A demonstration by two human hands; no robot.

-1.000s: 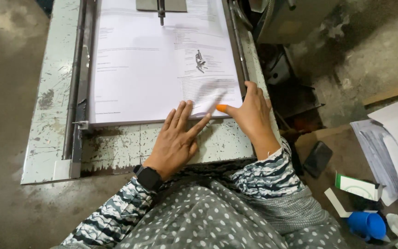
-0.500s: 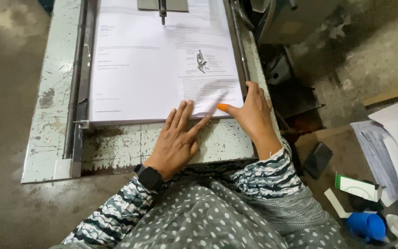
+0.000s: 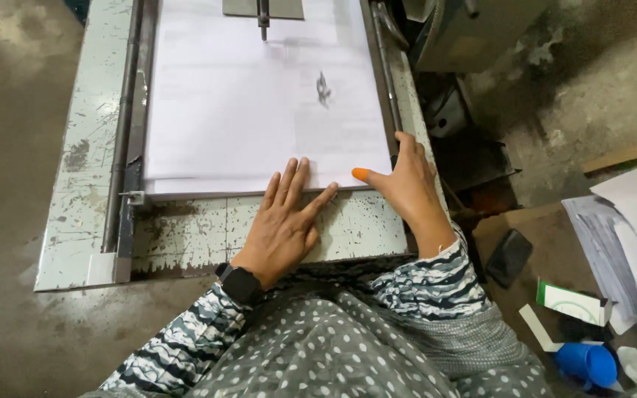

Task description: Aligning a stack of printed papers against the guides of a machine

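- Neither grip is clenching anything: left hand (image 3: 283, 225) is lying flat with fingers spread, fingertips pressing on the near edge of the paper stack (image 3: 267, 110); right hand (image 3: 405, 188) is open too, cupping the stack's near right corner, thumb pointing left along the edge.
- Paper stack is lying on the worn metal counter (image 3: 186, 236), filling its middle and running to the far end, sitting between two side rails (image 3: 121, 140).
- Doing this squaring-up well probably means keeping the left palm flat so the top sheets are not sliding, and nudging the corner with the right hand until the edges are sitting flush against the right rail; pressing too hard could be buckling the top sheet.
- Count: two hands, one black wristwatch (image 3: 240, 284) on the left wrist, one stack on the counter, one metal clamp piece (image 3: 263, 9) at the far end.
- Off to the right on the floor: one loose pile of papers (image 3: 628, 236), one green-and-white box (image 3: 573, 302), one blue cap-like object (image 3: 587, 363), one dark flat object (image 3: 509, 256).
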